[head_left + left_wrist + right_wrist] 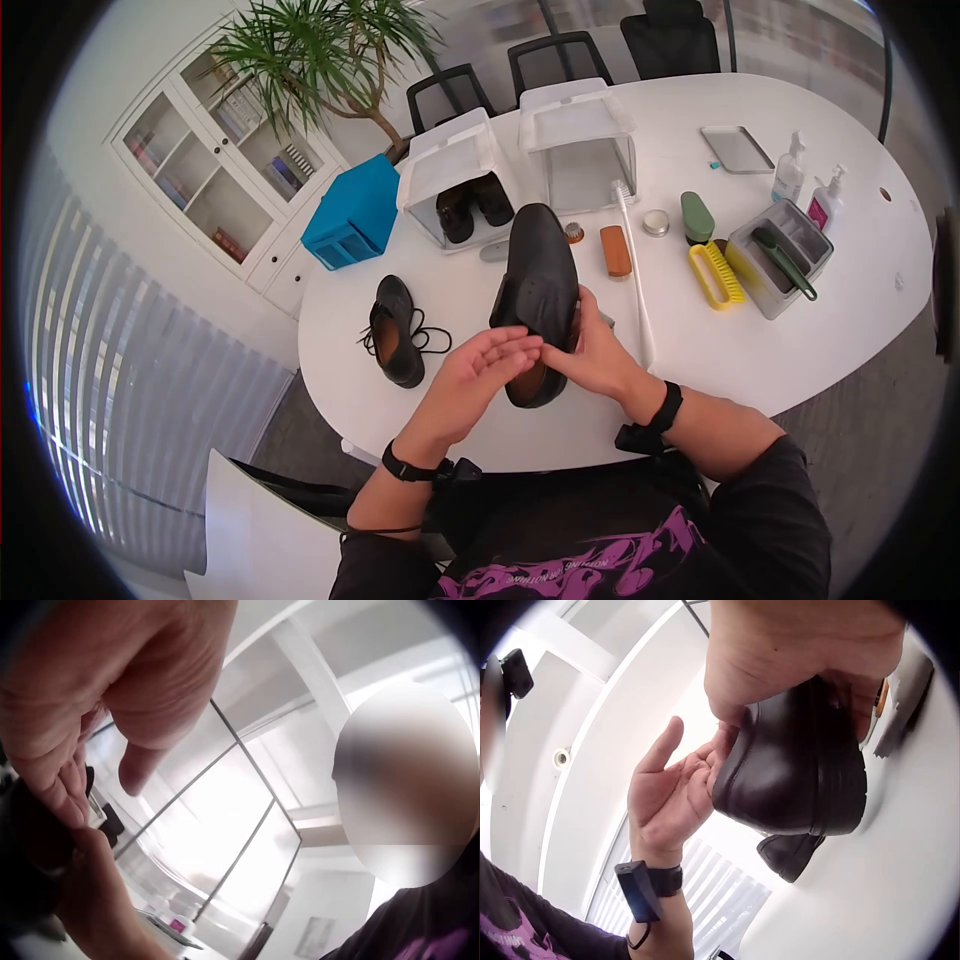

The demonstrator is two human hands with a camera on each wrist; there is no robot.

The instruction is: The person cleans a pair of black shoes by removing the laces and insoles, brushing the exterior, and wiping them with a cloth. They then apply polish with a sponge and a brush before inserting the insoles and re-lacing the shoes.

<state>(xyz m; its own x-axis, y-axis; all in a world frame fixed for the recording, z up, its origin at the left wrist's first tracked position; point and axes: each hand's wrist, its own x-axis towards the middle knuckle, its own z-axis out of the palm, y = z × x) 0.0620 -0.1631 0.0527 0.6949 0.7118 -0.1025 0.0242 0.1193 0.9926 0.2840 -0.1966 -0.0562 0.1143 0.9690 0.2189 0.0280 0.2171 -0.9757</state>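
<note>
A black leather shoe (541, 262) is held up over the white table, toe away from the body. My right hand (597, 352) grips its right side near the opening; in the right wrist view that hand (802, 645) wraps over the shoe (780, 772), heel and sole edge showing. My left hand (480, 375) has its fingers nearly straight, tips at the shoe's opening, palm turned up. In the left wrist view the left hand (127, 682) has its thumb apart. A second black shoe (397, 335) with loose laces stands on the table to the left.
On the table (830, 340) are two clear-sided boxes (577, 120), one holding dark shoes, a blue box (352, 212), an orange-brown brush (616, 252), a long white brush (637, 270), a tin (656, 222), a green brush (697, 216), a yellow brush (712, 275), a grey caddy (779, 290) and pump bottles (789, 168).
</note>
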